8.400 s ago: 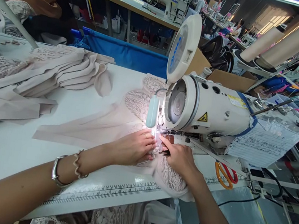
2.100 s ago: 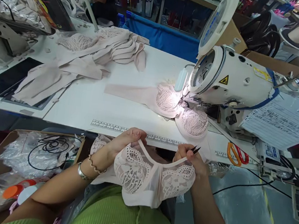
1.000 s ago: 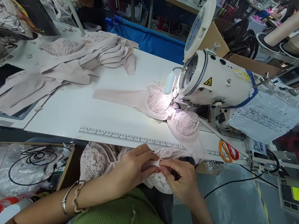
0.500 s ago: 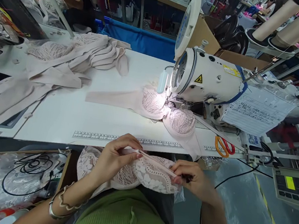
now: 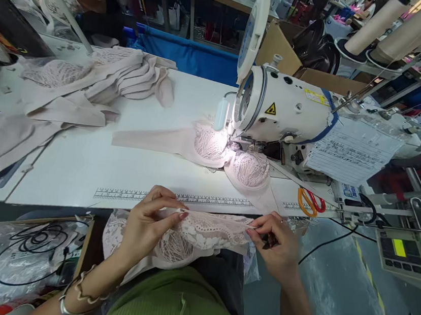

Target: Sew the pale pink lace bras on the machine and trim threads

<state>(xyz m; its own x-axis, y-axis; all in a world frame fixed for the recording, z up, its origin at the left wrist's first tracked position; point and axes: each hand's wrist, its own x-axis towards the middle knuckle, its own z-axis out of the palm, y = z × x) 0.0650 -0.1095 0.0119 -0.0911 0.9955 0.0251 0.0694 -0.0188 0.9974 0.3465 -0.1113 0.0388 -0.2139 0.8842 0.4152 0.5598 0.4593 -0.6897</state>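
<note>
Both hands have pulled wider apart since half a second ago, so the bra (image 5: 189, 234) is stretched flat over the lap, at 6 o'clock from the machine (image 5: 281, 110). Left hand (image 5: 148, 224) pinches its top edge; right hand (image 5: 275, 239) pinches the other end, something dark tucked in its grip. Looks light, floppy, snaggy lace, so I'd take it by the edge band.

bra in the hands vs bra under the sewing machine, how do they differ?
The held bra is off the table, stretched between the left hand and right hand; the machine bra lies flat on the table. The held one is dim, the other lamp-lit. Both are pale pink lace.
</note>
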